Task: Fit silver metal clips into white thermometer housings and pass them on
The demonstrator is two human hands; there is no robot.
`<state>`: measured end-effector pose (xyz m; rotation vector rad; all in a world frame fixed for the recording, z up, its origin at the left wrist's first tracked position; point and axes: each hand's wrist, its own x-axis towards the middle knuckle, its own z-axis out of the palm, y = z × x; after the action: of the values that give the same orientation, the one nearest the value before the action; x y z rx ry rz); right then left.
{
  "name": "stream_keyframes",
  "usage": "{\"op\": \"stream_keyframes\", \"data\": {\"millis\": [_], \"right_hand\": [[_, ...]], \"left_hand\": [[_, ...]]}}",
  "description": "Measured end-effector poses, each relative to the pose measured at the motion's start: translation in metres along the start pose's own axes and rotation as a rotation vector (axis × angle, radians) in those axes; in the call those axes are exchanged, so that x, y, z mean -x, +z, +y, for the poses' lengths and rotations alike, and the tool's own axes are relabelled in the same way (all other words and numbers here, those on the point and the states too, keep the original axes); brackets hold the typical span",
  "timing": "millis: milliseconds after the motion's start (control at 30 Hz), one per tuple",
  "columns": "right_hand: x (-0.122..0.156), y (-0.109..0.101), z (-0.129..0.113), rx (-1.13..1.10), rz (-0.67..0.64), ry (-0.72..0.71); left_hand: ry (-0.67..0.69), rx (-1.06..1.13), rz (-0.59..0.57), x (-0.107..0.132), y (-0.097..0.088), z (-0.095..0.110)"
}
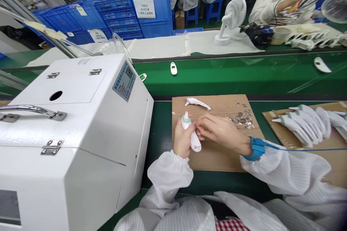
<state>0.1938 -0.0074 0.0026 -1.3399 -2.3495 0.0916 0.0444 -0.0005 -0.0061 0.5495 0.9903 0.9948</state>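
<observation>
My left hand [181, 139] is closed around a white ear thermometer [195, 141], its pale green collar and narrow tip pointing up and away from me. Against the thermometer's right side, my right hand [215, 130] has its fingers pinched together; whatever they hold is too small or hidden to make out. Both hands are over a brown cardboard sheet [214, 160]. A pile of small metal pieces [242, 119] lies on it to the right of my fingers. Beyond my hands rests a slim white thermometer housing [197, 102].
A large white machine [108, 133] fills the left side. Assembled thermometers [303, 124] stand in a row on cardboard at right. Behind runs a green conveyor [230, 75] carrying a white part [173, 68]. A blue wrist strap [256, 148] trails a cord rightward. A co-worker sits across.
</observation>
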Motion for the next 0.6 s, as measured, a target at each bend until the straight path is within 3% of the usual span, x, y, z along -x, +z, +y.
{"op": "stream_keyframes", "data": {"millis": [100, 233, 300, 467, 600], "right_hand": [[0.0051, 0.0012, 0.0005, -0.020, 0.029, 0.059], [0.0106, 0.0021, 0.0018, -0.020, 0.041, 0.060], [0.0111, 0.0003, 0.0011, -0.121, 0.041, 0.081], [0.0074, -0.0051, 0.0013, -0.446, 0.044, 0.299], [0.0062, -0.0073, 0.0034, -0.546, 0.052, 0.330]], "left_hand": [[0.047, -0.024, 0.022, 0.0054, 0.0050, -0.0024], [-0.012, 0.030, 0.013, 0.0053, 0.0043, -0.0047], [0.002, 0.059, 0.026, 0.0040, 0.0029, -0.0060], [0.089, 0.032, 0.044, 0.0050, 0.0026, -0.0061], [0.015, 0.038, 0.001, 0.0046, 0.0025, -0.0039]]}}
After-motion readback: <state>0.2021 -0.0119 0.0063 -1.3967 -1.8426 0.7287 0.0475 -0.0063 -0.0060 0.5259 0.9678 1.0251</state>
